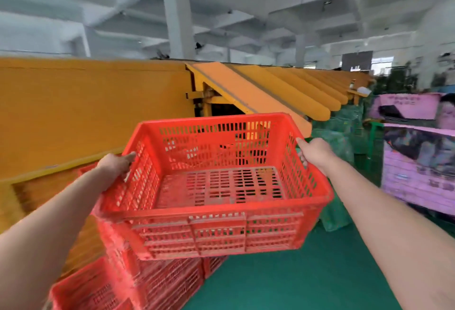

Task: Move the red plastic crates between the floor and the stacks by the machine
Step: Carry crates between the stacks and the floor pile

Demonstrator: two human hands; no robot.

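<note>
The left hand point(115, 162) and the right hand point(316, 153) grip the sides of a red crate point(214, 186). The crate is between them. It is up above a stack of red crates point(147, 282).

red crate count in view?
3 clear: held crate between left hand and right hand; stack crate below it; lower-left crate. Red edge by the left wrist may be a fourth; others may be hidden.

I'm getting one wide-angle head cam, sitting at head height, looking fwd and tilting slightly down. It's facing the orange machine point(86, 112), w/ the red crate point(197, 233) sitting close in centre frame; ceiling point(246, 2) is showing up top, floor point(307, 272) btm right.
</note>
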